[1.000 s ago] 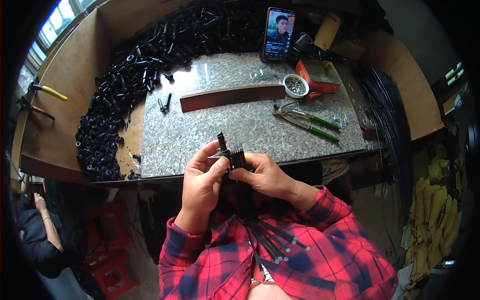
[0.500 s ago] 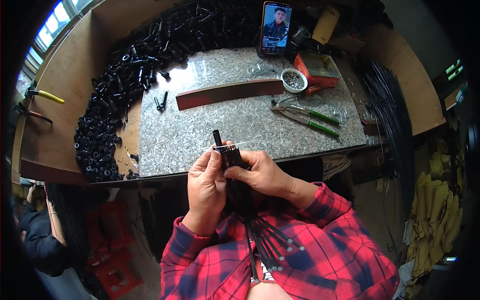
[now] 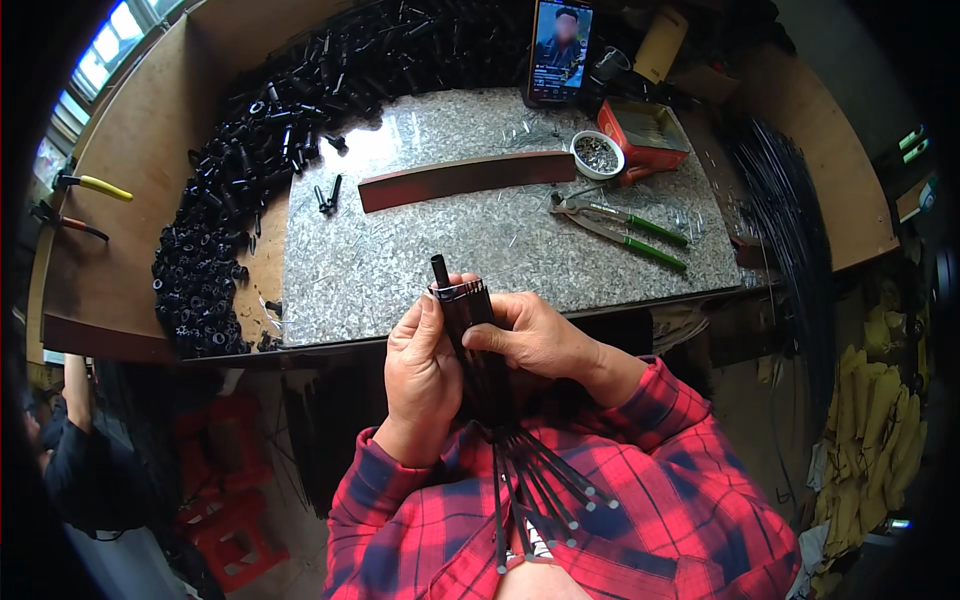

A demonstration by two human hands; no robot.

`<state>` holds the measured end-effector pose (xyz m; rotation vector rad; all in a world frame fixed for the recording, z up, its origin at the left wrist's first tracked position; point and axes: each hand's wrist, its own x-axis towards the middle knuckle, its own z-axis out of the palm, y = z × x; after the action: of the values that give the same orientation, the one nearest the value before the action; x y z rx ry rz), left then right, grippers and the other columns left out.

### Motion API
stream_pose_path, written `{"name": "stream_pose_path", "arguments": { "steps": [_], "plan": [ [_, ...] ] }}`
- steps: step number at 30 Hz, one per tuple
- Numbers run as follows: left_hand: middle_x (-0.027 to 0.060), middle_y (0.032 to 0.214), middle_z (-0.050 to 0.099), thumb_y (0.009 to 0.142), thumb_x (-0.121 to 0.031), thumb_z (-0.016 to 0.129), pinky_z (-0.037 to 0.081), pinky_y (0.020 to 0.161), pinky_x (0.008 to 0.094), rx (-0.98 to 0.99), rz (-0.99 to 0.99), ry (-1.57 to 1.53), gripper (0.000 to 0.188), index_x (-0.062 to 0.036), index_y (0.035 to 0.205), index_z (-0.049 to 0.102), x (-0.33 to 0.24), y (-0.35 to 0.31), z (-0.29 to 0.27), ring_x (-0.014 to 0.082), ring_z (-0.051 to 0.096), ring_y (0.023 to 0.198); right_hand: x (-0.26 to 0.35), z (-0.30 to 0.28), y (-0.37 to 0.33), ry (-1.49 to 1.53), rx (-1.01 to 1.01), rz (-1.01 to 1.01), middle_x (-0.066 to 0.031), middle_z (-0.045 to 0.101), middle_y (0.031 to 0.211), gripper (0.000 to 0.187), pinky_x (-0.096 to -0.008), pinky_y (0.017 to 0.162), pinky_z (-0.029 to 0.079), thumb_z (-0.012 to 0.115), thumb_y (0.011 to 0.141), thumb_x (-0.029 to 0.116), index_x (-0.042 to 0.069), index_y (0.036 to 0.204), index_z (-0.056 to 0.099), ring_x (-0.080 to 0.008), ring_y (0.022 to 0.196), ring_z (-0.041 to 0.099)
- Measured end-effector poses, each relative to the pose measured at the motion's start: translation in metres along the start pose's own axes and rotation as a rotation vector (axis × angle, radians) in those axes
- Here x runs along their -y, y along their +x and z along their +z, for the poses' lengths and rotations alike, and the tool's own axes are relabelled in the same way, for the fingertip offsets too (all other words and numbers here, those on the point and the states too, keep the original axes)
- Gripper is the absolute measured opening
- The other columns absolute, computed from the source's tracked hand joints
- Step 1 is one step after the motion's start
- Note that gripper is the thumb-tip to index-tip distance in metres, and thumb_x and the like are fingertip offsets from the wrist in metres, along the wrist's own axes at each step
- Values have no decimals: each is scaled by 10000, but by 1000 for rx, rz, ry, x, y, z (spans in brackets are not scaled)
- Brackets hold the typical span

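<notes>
A black umbrella frame (image 3: 480, 375) stands upright in front of my chest, its thin ribs fanning out toward me and ending in round grey tips. From its top sticks a short black tube (image 3: 439, 268). My left hand (image 3: 424, 370) pinches the frame's upper end on the left side, fingers closed round the rim. Around that rim runs a thin pale wire (image 3: 446, 292). On the other side my right hand (image 3: 530, 338) grips the frame, thumb pressed across the front of the ribs. The fingertips behind the frame are mostly hidden.
Beyond my hands lies a stone-topped board (image 3: 400, 240) with a dark reddish strip (image 3: 470, 180), green-handled pincers (image 3: 625, 232), a white bowl (image 3: 598, 156) of small metal bits, a red box (image 3: 642, 135) and a phone (image 3: 560, 50). Black plastic parts (image 3: 215, 230) heap at left; black rods (image 3: 785, 200) lie right.
The wire stretched out to both sides before; now it lies close round the rim. My right hand has shifted slightly, showing more of the frame's front. The view has tilted a little.
</notes>
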<state>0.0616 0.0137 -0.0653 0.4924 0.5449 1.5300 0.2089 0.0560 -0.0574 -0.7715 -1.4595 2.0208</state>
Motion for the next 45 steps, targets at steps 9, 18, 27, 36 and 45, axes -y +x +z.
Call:
{"name": "stream_pose_path", "arguments": {
  "steps": [9, 18, 27, 36, 45],
  "plan": [
    [122, 1138, 622, 961, -172, 518, 479, 880, 294, -83, 23, -19, 289, 28, 1159, 583, 3, 0, 1, 164, 608, 982, -12, 1, 4, -16, -52, -127, 50, 620, 848, 249, -174, 553, 390, 618, 918, 205, 29, 1093, 627, -1, 698, 493],
    [107, 1099, 632, 959, -166, 523, 489, 857, 284, -89, 61, 7, 279, 29, 1149, 582, 5, 1, 1, 153, 618, 933, 4, 6, 0, -24, -117, -26, 32, 624, 808, 186, -209, 657, 446, 622, 910, 152, 2, 1013, 663, -29, 756, 524],
    [98, 1081, 633, 964, -173, 517, 485, 840, 268, -76, 63, -1, 278, 28, 1144, 580, 5, 1, -2, 136, 610, 907, 3, 6, 0, -40, -96, -15, 40, 617, 793, 191, -207, 637, 441, 635, 901, 151, -15, 990, 666, -27, 740, 515],
    [101, 1072, 638, 973, -189, 499, 472, 872, 276, -83, 85, 21, 284, 26, 1140, 582, 6, 1, -1, 138, 604, 931, -8, 4, 4, -176, -103, -51, 48, 631, 852, 214, -201, 666, 446, 614, 918, 169, 25, 1071, 655, -16, 783, 518],
    [116, 1100, 630, 991, -192, 455, 453, 917, 300, -58, 49, -4, 302, 33, 1156, 569, 5, 1, 3, 173, 597, 1006, -1, 8, 6, -134, -114, -82, 28, 605, 751, 190, -224, 614, 428, 611, 915, 177, -6, 937, 659, -27, 731, 502]
  ]
}}
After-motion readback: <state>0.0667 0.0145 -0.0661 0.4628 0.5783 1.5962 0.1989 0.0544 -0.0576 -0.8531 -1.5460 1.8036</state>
